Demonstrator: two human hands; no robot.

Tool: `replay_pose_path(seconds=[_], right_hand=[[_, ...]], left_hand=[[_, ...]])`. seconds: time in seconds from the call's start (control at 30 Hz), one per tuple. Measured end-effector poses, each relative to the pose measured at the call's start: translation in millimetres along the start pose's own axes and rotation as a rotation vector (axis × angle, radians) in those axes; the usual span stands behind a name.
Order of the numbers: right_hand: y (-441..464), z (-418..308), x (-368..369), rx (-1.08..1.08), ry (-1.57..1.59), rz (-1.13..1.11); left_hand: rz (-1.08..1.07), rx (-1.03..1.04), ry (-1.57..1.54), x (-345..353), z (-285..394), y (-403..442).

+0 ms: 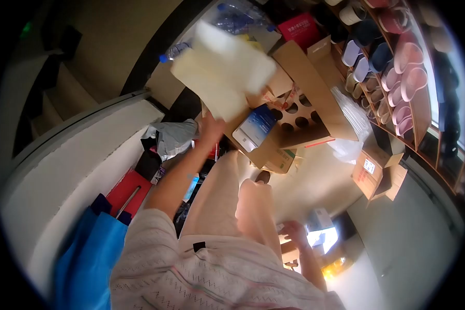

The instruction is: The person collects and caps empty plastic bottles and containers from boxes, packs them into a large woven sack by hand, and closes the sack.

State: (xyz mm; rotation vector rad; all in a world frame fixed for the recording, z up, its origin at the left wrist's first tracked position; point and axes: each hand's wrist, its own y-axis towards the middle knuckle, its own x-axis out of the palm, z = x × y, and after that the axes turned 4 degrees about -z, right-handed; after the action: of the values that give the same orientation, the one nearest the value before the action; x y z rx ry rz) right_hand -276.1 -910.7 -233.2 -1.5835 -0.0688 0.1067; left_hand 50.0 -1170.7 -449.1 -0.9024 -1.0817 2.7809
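My left hand (211, 130) is closed on the lower edge of a pale, flat sheet (223, 70), which is blurred and tilted up in front of me. Just right of that hand, a blue and white box (255, 128) lies at the edge of a large open cardboard box (341, 116). Inside the large box shows a cardboard insert (299, 114) with round holes. My right hand (293, 232) is low beside my leg, its fingers curled by a brown cardboard piece (290, 254). What those fingers hold is too unclear to make out.
Shoes (411, 59) fill a rack on the right. A small open carton (374, 173) and clear plastic wrap (352, 126) lie below it. Plastic bottles (232, 20) and a red box (298, 30) are at the back. A grey bag (175, 138) and a blue bag (90, 258) stand left.
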Motion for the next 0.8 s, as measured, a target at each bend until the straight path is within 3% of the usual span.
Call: replay_pose_path(seconds=[0.03, 0.1, 0.17, 0.23, 0.37, 0.4, 0.43, 0.5, 0.63, 0.7, 0.8], right_hand=[[3, -1, -1, -0.005, 0.047, -0.026], [9, -2, -5, -0.008, 0.14, -0.072], [11, -10, -6, -0.081, 0.133, -0.093], [12, -21, -4, -0.129, 0.133, -0.096], [4, -48, 3, -0.112, 0.174, -0.058], [5, -51, 5, -0.09, 0.191, -0.044], [9, -46, 5, -0.072, 0.174, -0.039], [18, -30, 6, -0.035, 0.137, -0.027], [20, -27, 9, 0.015, 0.159, -0.044], [23, -23, 8, 0.015, 0.153, -0.06], [26, -19, 5, -0.039, 0.156, -0.065]], left_hand=[[-0.037, 0.01, -0.085, -4, 40, -46], [-0.347, -0.094, -0.028, 53, -8, -76], [-0.553, -0.025, -0.158, 84, -6, -98], [-0.572, 0.011, -0.042, 92, 1, -86], [-0.371, 0.143, 0.152, 46, 26, 15], [-0.052, 0.392, 0.237, 35, 28, 41], [-0.011, 0.216, 0.193, 2, 76, 48], [0.046, 0.383, 0.432, -10, 85, 103], [-0.068, 0.643, 0.546, 8, 130, 149], [-0.241, 0.484, 0.607, 40, 150, 152], [-0.2, 0.326, 0.447, 76, 155, 155]])
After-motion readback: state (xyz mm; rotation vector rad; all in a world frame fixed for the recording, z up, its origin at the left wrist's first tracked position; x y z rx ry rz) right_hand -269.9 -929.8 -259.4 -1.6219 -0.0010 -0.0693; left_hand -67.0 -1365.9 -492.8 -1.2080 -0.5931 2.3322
